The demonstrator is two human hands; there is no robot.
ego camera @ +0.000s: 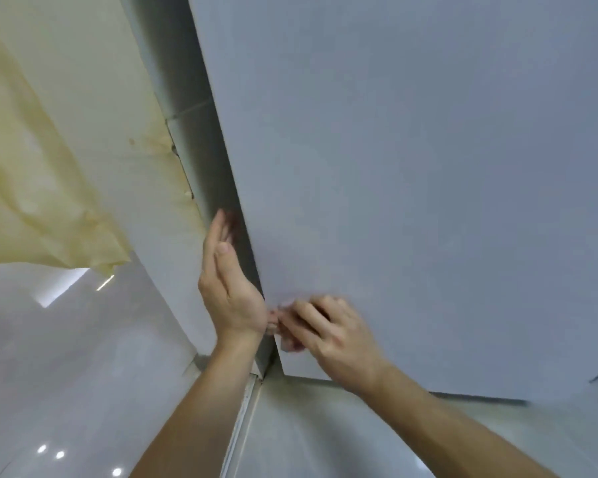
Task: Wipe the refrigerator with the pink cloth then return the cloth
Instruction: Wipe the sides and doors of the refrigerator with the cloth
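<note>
Grey refrigerator point(411, 167) | left hand point(228, 288) flat on edge | right hand point(332, 332) curled

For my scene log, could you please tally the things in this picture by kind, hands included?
Hands: 2, the left hand and the right hand
Refrigerator: 1
Pink cloth: 1, mostly hidden under the right hand
Yellowish sheet: 1
Total: 5
</note>
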